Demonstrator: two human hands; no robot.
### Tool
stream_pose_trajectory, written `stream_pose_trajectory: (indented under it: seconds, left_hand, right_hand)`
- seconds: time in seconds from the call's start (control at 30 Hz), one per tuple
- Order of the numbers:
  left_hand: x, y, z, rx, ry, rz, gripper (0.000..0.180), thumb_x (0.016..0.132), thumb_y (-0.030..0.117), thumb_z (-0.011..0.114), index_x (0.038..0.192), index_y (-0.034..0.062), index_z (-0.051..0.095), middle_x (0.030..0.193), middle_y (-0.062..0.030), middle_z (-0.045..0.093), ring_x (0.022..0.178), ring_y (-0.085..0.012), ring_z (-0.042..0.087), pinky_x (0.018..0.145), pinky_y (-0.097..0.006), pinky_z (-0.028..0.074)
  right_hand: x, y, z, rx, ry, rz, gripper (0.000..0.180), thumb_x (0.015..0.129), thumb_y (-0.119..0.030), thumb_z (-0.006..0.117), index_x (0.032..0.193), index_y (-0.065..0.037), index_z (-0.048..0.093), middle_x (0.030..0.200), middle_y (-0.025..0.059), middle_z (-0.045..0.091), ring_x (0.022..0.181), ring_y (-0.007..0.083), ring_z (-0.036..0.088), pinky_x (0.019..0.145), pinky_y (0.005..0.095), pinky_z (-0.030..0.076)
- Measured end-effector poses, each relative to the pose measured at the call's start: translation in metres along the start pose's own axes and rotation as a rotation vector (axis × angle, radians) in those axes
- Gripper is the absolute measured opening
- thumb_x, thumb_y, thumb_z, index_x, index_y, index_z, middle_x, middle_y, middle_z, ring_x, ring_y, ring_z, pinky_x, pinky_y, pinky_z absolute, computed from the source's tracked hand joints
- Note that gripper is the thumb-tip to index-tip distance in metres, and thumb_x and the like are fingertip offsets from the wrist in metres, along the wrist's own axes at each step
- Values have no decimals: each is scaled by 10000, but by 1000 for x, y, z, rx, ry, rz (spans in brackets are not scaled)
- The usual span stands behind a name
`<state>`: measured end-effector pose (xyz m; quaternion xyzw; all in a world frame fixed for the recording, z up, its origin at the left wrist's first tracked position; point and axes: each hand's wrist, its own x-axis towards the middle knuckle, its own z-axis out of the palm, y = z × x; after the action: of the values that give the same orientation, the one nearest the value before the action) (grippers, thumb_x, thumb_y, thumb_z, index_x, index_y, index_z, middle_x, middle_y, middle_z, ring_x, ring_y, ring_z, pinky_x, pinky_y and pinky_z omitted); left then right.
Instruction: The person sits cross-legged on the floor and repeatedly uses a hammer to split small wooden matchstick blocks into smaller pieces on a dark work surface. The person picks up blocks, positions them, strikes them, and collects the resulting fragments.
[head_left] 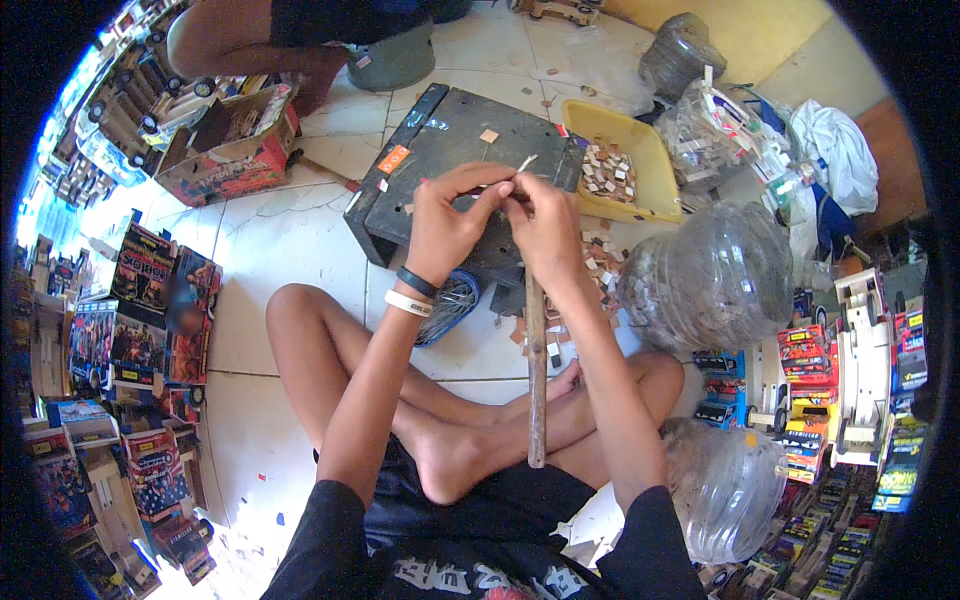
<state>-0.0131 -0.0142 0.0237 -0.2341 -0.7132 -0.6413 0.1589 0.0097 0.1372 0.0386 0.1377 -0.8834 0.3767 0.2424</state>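
Note:
My left hand (455, 218) and my right hand (544, 222) meet fingertip to fingertip above a low dark wooden bench (450, 130). Both are closed in a pinch. Whatever lies between the fingers is too small and too covered to name. A thin white strip (528, 162) shows just beyond my right fingers; whether they hold it I cannot tell. Below my right hand a wooden handle (537, 380) slants from the bench toward my crossed legs, its far end hidden. On the bench top lie an orange piece (393, 159) and a small tan square (488, 136).
A blue oval container of nails (449, 305) sits under my left wrist. Right of the bench stand a yellow tray (655, 190) of small squares and a large clear plastic jar (708, 275). Toy trucks (140, 310) crowd both sides. Another person's leg (215, 40) is at the far left.

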Motion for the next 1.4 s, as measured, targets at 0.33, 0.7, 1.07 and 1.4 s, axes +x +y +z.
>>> stream_pose_trajectory:
  seconds: [0.33,0.7,1.07,1.4]
  left_hand:
    - [-12,-8,4,-131,73,-177,131,982,46,698,1052,-25,784,985,-87,792,853,-122,712,784,-251,560]
    - [-10,-13,10,-50,133,-54,121,967,10,687,1016,-28,791,830,-71,774,766,-88,700,671,-240,561]
    - [-12,-13,11,-19,136,-98,128,986,19,679,1024,-37,788,881,-68,781,806,-100,704,743,-259,580]
    - [-11,-15,8,26,83,-134,136,986,34,685,1043,-28,792,882,-70,783,803,-98,702,726,-253,575]
  right_hand:
    - [-29,-10,-34,-80,136,142,256,883,-135,790,1100,-6,748,1043,164,768,902,258,736,789,370,559]
    - [-146,-68,-78,936,-258,1168,379,1069,-258,601,1388,-61,548,862,55,653,640,188,617,585,345,527]
    - [-99,-112,-150,-328,-337,276,540,986,50,537,1519,-22,501,1334,226,672,927,297,737,822,394,547]
    - [-103,-111,-142,-319,-407,370,522,982,36,563,1500,-15,522,1337,277,651,1079,367,733,913,385,541]
